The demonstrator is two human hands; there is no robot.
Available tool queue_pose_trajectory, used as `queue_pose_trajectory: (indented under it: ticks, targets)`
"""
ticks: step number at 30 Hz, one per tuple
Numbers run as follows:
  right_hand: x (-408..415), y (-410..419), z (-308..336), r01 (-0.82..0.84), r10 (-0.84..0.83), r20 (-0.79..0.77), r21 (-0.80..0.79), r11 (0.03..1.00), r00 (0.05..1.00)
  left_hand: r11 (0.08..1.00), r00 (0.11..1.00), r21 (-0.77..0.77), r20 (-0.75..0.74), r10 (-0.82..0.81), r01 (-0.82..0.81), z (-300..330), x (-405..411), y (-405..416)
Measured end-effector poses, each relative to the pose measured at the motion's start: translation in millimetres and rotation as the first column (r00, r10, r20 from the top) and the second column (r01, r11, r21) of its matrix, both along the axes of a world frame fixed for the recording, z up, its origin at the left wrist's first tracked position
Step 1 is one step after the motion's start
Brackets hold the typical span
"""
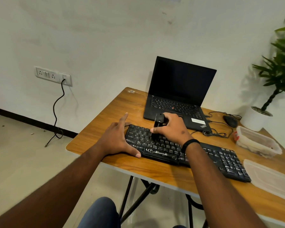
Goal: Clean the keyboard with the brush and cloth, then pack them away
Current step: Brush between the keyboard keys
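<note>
Here, right hand point(171, 127) fingers gripping black brush point(158, 125) on keyboard point(204, 155), left hand point(117, 137) splayed, ThinkPad laptop point(179, 89)

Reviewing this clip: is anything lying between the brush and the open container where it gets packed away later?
Nothing visible blocks it. The brush, held in the right hand, stands on the keyboard. The open container sits to the right on the table, its lid off beside it. Only a low cable lies between them.

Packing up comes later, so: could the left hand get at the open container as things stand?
Probably not easily. The left hand steadies the keyboard's left end; the container sits far right, with the right hand and brush between.
</note>
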State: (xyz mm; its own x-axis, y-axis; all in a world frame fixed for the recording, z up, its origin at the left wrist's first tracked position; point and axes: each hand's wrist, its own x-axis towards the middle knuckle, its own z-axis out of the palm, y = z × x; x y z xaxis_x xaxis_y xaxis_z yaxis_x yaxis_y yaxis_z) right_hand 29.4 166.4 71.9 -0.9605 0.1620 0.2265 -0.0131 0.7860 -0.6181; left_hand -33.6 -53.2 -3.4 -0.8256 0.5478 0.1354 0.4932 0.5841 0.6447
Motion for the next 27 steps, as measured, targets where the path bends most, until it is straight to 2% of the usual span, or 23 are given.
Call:
queue_pose_trajectory:
  ticks: [3, 6, 9, 11, 14, 18, 23, 27]
  targets:
    - [3.7, 9.2, 8.7, -0.04, 0.042, 0.085, -0.015, 0.999, 0.996, 1.0, 1.0, 0.001, 0.004, 0.0, 0.0, -0.8, -1.4, 0.3]
    - [8.6, 9.5, 6.5, 0.034, -0.033, -0.008, 0.048, 0.998, 0.999, 1.0, 1.0, 0.0, 0.008, 0.005, -0.005, -0.6, -2.2, 0.7]
    - [14.1, 11.6, 7.5, 0.034, -0.032, 0.079, -0.026, 0.999, 0.996, 1.0, 1.0, 0.001, -0.001, -0.003, 0.003, 0.0, -0.2, 1.1]
    - [14.4, 14.7, 8.3, 0.043, -0.04, 0.067, -0.049, 0.998, 0.997, 1.0, 1.0, 0.0, 0.003, 0.001, -0.001, 1.5, 0.8, 1.3]
    - [13.1, 16.1, -0.8, 0.227, -0.222, -0.05, 0.127, 0.966, 0.974, 1.0, 1.0, -0.005, 0.004, 0.0, 0.0, 2.0, 1.4, 2.1]
    - [8.4, 8.4, -9.4, 0.407, -0.373, -0.177, 0.225, 0.885, 0.911, 1.0, 1.0, -0.008, 0.006, 0.003, -0.003, 2.4, 1.9, 2.4]
    - [-9.3, -20.6, -8.7, 0.355, -0.31, -0.178, 0.359, 0.863, 0.934, 1.0, 1.0, -0.003, 0.01, 0.006, -0.006, 1.9, 1.8, 2.7]
    - [-25.3, -57.0, -10.7, 0.263, -0.211, -0.178, 0.358, 0.896, 0.961, 1.0, 1.0, 0.0, 0.0, 0.003, -0.003, 1.5, 3.2, 3.1]
